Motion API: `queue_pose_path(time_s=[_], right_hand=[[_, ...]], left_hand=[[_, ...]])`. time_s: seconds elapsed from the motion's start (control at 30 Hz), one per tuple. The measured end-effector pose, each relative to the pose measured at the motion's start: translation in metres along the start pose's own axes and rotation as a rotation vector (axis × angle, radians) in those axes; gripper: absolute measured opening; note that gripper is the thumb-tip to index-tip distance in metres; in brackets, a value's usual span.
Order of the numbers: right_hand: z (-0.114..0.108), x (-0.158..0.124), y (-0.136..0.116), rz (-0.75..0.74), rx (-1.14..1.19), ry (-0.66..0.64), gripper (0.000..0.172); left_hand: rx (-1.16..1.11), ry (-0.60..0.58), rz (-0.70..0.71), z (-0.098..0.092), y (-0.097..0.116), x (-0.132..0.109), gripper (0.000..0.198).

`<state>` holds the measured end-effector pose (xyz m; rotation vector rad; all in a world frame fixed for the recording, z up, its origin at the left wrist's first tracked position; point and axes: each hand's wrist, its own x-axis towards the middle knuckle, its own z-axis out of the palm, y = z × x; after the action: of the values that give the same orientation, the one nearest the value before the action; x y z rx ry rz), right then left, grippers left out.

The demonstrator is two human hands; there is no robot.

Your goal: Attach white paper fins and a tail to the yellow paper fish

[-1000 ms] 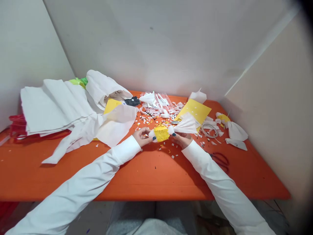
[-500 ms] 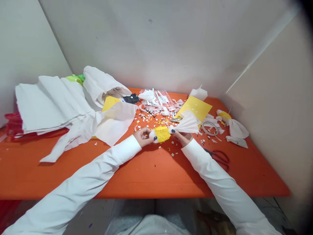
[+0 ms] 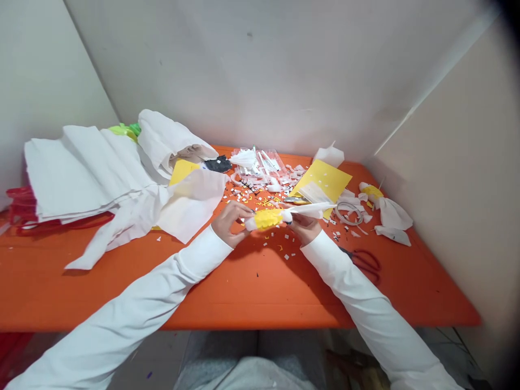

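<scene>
A small craft piece [image 3: 268,218], white at its ends with a yellow paper-covered middle and a fan-like white paper tail [image 3: 311,209], is held just above the table. My right hand [image 3: 304,227] pinches it where the tail joins the body. At the other end, the fingers and thumb of my left hand [image 3: 231,223] are closed around the white tip. A similar yellow-and-white piece with a white tail [image 3: 371,190] lies at the right. Behind my hands are scattered yellow, white and black paper scraps [image 3: 264,201] and a cutter [image 3: 296,200].
Red-handled scissors [image 3: 366,262] lie right of my right forearm on the orange table [image 3: 260,298]. Farther back are a roll of tape [image 3: 349,213], a yellow sheet [image 3: 325,179] and a clear box [image 3: 278,162] with white sticks. Large white sheets [image 3: 89,173] cover the left side.
The craft piece has been turned, so its tail now shows nearly edge-on. My left hand has shifted slightly left and its grip has changed, with the thumb lower.
</scene>
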<state>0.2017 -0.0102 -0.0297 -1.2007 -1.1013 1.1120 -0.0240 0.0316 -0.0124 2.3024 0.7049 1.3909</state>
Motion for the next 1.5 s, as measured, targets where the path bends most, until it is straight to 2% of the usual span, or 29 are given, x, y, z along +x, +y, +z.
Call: queue_pose_path(time_s=[0.03, 0.1, 0.17, 0.23, 0.3, 0.4, 0.5, 0.53, 0.6, 0.73, 0.83, 0.97, 1.13, 1.23, 1.37, 1.5], right_hand=[[0.0, -0.001, -0.003, 0.016, 0.046, -0.028, 0.048], [0.001, -0.004, -0.01, 0.091, 0.177, -0.115, 0.045], [0.002, -0.006, -0.016, 0.163, 0.285, -0.231, 0.045], [0.003, -0.008, -0.02, 0.222, 0.325, -0.285, 0.045], [0.004, -0.01, -0.02, 0.266, 0.339, -0.248, 0.046], [0.007, -0.011, -0.016, 0.284, 0.343, -0.097, 0.044], [0.008, -0.008, -0.01, 0.298, 0.316, 0.098, 0.042], [0.007, -0.006, -0.008, 0.299, 0.307, 0.145, 0.043], [0.006, -0.003, -0.004, 0.287, 0.3, 0.186, 0.045], [0.003, 0.001, 0.004, 0.264, 0.275, 0.204, 0.046], [0.003, 0.002, 0.008, 0.249, 0.258, 0.184, 0.047], [0.004, 0.0, 0.008, 0.218, 0.255, 0.155, 0.048], [0.006, -0.006, 0.003, 0.197, 0.268, 0.109, 0.049], [0.007, -0.007, 0.002, 0.203, 0.272, 0.112, 0.049], [0.009, -0.006, 0.003, 0.228, 0.241, 0.147, 0.043], [0.01, -0.005, 0.003, 0.223, 0.213, 0.158, 0.042]], left_hand=[[0.075, 0.015, 0.105, -0.003, 0.0, 0.002, 0.013], [0.219, 0.036, 0.225, -0.009, 0.0, 0.003, 0.012], [0.348, 0.068, 0.255, -0.014, 0.0, 0.001, 0.012], [0.438, 0.073, 0.205, -0.016, -0.001, -0.003, 0.011], [0.471, 0.021, 0.162, -0.018, -0.002, -0.008, 0.012], [0.444, -0.051, 0.25, -0.017, -0.003, -0.01, 0.023], [0.336, -0.01, 0.299, -0.012, -0.003, -0.008, 0.04], [0.276, 0.014, 0.247, -0.009, -0.004, -0.007, 0.043], [0.104, 0.02, 0.041, -0.004, -0.004, -0.005, 0.046], [-0.321, -0.117, -0.503, 0.005, -0.006, -0.006, 0.039], [-0.444, -0.145, -0.71, 0.01, -0.005, -0.007, 0.046], [-0.516, -0.093, -0.771, 0.013, 0.001, -0.005, 0.05], [-0.566, -0.032, -0.778, 0.013, 0.01, -0.002, 0.048], [-0.534, -0.042, -0.727, 0.013, 0.01, -0.003, 0.047], [-0.374, -0.089, -0.646, 0.014, 0.007, -0.006, 0.04], [-0.246, -0.147, -0.679, 0.014, 0.005, -0.007, 0.034]])
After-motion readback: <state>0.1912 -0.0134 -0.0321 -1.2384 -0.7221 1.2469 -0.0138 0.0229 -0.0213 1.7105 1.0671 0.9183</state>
